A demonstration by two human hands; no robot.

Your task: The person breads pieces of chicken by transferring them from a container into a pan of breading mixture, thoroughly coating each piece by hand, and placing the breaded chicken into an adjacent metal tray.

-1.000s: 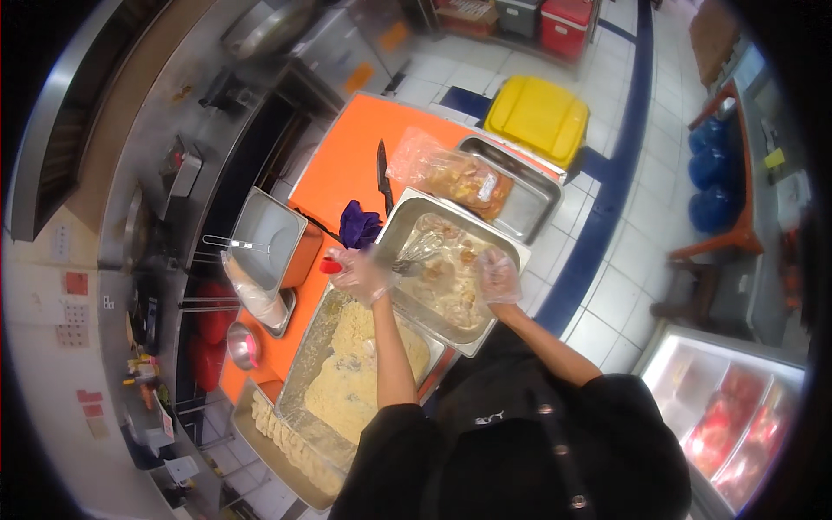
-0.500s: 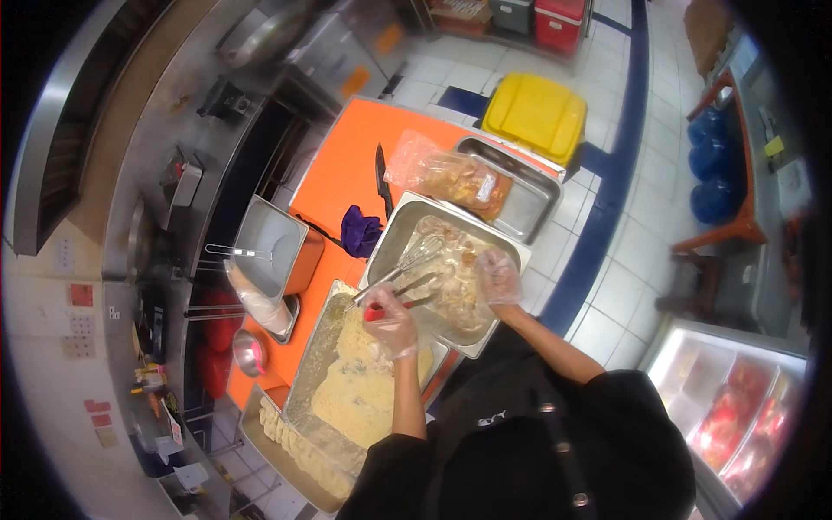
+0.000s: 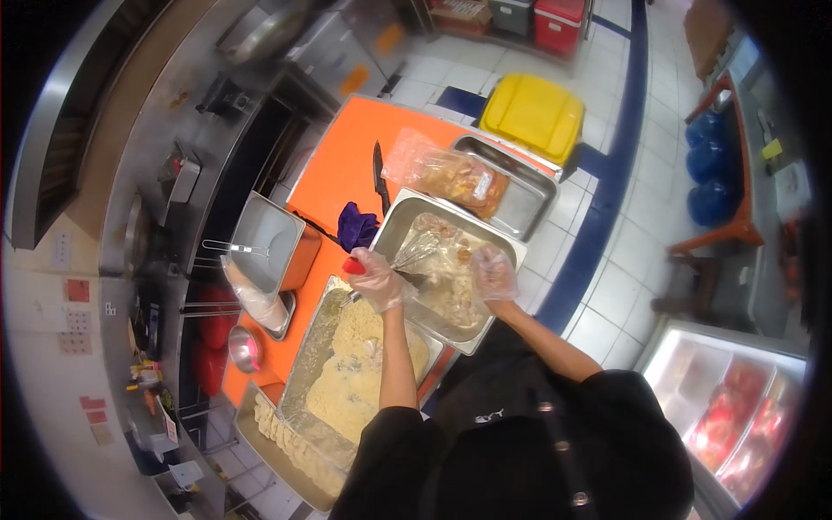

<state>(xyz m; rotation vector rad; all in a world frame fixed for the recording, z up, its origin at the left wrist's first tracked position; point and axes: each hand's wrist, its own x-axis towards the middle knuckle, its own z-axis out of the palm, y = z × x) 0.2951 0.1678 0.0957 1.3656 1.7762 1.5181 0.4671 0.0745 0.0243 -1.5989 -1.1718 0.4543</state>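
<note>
My left hand, in a clear plastic glove, is closed around a red-handled utensil; its dark end points toward the batter pan. Beside that hand, a wire whisk rests in the steel pan of pale batter and coated pieces. The whisk's handle passes under my left hand. My right hand, also gloved, is at the pan's right side above the batter; its fingers look curled, but the glove and blur hide their grip. Below my left hand lies a tray of yellowish flour.
An orange table carries a knife, a purple cloth, a bag of marinated food over an empty-looking steel tray, a deep steel container and a small bowl. A yellow bin stands beyond.
My left hand has moved up and slightly left, turning the red-handled utensil so its red end now points up-left. My right hand stays nearly in place.
</note>
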